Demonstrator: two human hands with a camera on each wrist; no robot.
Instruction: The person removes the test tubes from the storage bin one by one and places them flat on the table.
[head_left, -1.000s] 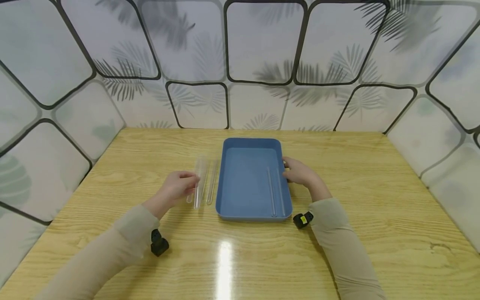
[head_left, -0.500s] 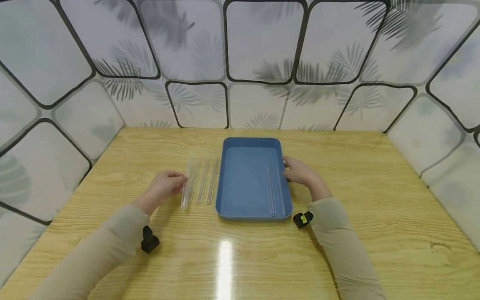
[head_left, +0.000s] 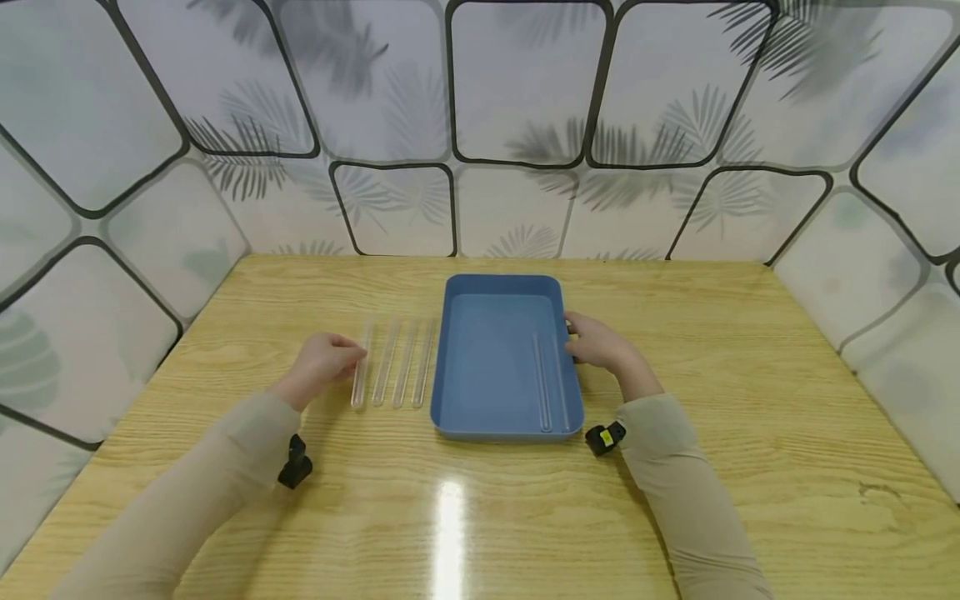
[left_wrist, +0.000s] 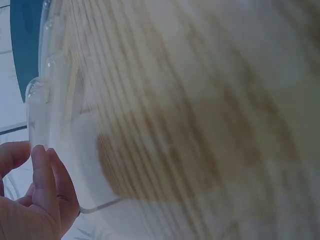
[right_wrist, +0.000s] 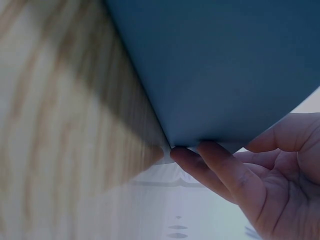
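My left hand (head_left: 326, 362) pinches a clear glass test tube (head_left: 359, 383) between thumb and fingertips, at the left end of a row of similar clear tubes (head_left: 385, 367). In the left wrist view the rounded end of this pinched tube (left_wrist: 38, 97) points up past the fingertips. A shallow blue tray (head_left: 487, 425) stands right of the row, with two clear tubes (head_left: 543, 392) lying along its right side. My right hand (head_left: 603, 343) touches the tray's right wall from outside; its extended fingers (right_wrist: 220, 165) rest against that wall in the right wrist view.
A light wood-grain table (head_left: 540, 517) bears everything. Pale curtains (head_left: 510, 212) with dark outlines and leaf prints enclose its back and sides. A black wrist camera (head_left: 296, 462) sits under the left sleeve, another black camera (head_left: 605, 438) by the right sleeve.
My left hand has moved left with the pinched tube, from over the row to its left end, and lowered it beside the others. The right hand and tray have stayed put.
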